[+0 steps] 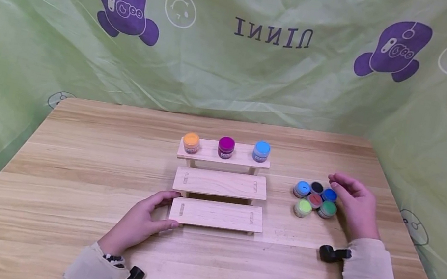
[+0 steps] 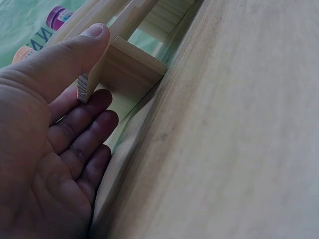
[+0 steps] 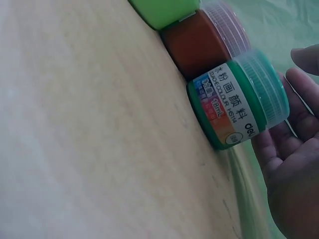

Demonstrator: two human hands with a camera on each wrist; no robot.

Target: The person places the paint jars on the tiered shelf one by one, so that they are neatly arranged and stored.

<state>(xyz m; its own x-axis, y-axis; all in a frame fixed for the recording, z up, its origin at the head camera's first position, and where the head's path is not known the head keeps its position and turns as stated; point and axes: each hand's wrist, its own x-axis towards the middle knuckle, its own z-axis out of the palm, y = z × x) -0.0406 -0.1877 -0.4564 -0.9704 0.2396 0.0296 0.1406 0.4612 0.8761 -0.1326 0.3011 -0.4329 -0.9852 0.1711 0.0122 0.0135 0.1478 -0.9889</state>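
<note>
A three-step wooden stand (image 1: 217, 214) stands mid-table. My left hand (image 1: 142, 220) holds the left end of its lowest step, thumb at the near corner and index finger at the far one; in the left wrist view, the thumb (image 2: 75, 57) lies against the plank. On the top step sit an orange paint jar (image 1: 191, 143), a purple one (image 1: 226, 147) and a light blue one (image 1: 261, 151). My right hand (image 1: 357, 205), fingers loosely bent and holding nothing, hovers just right of a cluster of paint jars, nearest the dark blue jar (image 1: 330, 195) and green jar (image 3: 229, 104).
Also in the cluster are a light blue jar (image 1: 302, 189), a black jar (image 1: 316, 188), a reddish-brown jar (image 1: 314, 201) and a light green jar (image 1: 303, 208). A green printed curtain (image 1: 235, 72) encloses the wooden table (image 1: 91, 151) at the back and sides.
</note>
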